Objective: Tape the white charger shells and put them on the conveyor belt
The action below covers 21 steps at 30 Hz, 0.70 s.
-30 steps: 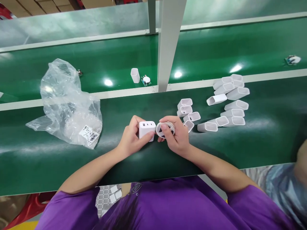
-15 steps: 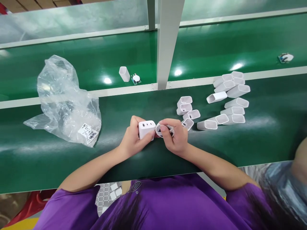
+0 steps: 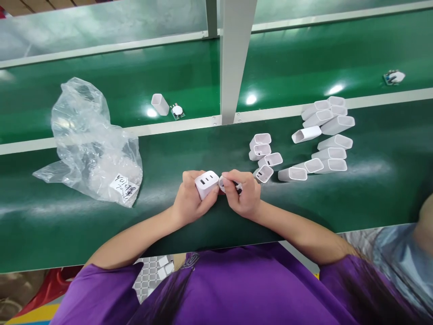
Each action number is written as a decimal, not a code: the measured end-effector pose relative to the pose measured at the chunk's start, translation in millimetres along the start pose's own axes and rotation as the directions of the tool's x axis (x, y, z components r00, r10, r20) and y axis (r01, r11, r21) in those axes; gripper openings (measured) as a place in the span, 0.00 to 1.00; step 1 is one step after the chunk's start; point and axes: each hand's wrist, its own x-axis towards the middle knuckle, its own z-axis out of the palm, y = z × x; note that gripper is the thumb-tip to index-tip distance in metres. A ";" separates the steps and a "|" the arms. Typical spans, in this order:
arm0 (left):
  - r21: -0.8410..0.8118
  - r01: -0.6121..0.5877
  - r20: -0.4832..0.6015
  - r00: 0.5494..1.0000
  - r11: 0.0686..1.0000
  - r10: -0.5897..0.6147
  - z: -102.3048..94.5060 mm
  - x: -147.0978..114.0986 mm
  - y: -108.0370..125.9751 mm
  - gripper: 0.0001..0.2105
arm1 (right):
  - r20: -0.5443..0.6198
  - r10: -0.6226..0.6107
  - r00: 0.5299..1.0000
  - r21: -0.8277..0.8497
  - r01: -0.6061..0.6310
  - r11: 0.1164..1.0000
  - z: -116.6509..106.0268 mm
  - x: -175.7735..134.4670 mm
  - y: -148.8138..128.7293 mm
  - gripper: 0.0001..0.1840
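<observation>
My left hand (image 3: 191,198) is closed round a white charger housing (image 3: 207,183), whose port face, with one larger slot and two smaller ones, is turned up toward me. Close beside it, my right hand (image 3: 244,194) pinches a small white rounded piece with dark parts (image 3: 222,183). Fingers cover much of that piece, so its kind is unclear. The two held things are very near each other; whether they touch I cannot tell. Just right of my right hand lies an open-ended white housing (image 3: 264,173), with port slots visible inside.
Several more white housings (image 3: 297,174) lie to the right on the green bench (image 3: 162,158). A clear plastic bag (image 3: 115,167) with a handwritten label lies left. Behind, a green belt (image 3: 196,76) bears a housing (image 3: 160,104) and circuit boards (image 3: 177,110). A post (image 3: 235,63) rises mid-bench.
My left hand has tilted the charger housing so its port face shows more. My right hand has shifted slightly with its piece. The housing and circuit boards on the back belt have moved left.
</observation>
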 end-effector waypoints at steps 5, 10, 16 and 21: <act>-0.174 0.176 0.078 0.983 0.969 -0.165 -3.8 0.4 -0.2 0.14 | -0.107 -0.005 0.994 0.063 0.012 0.998 -2.4 8.8 -7.2 0.04; -0.241 0.230 0.120 0.971 0.943 -0.206 -3.4 0.5 0.4 0.14 | -0.122 -0.001 0.993 0.055 0.007 0.998 -3.5 11.7 -9.8 0.04; -0.101 0.157 0.096 0.984 0.982 -0.147 -4.9 5.0 2.7 0.13 | -0.083 -0.040 0.996 -0.015 0.039 0.999 -2.9 10.4 -2.8 0.06; 0.022 0.082 0.078 0.993 0.996 -0.083 -5.4 4.2 1.0 0.14 | -0.031 -0.082 0.996 -0.032 0.081 0.996 -1.5 7.4 1.9 0.06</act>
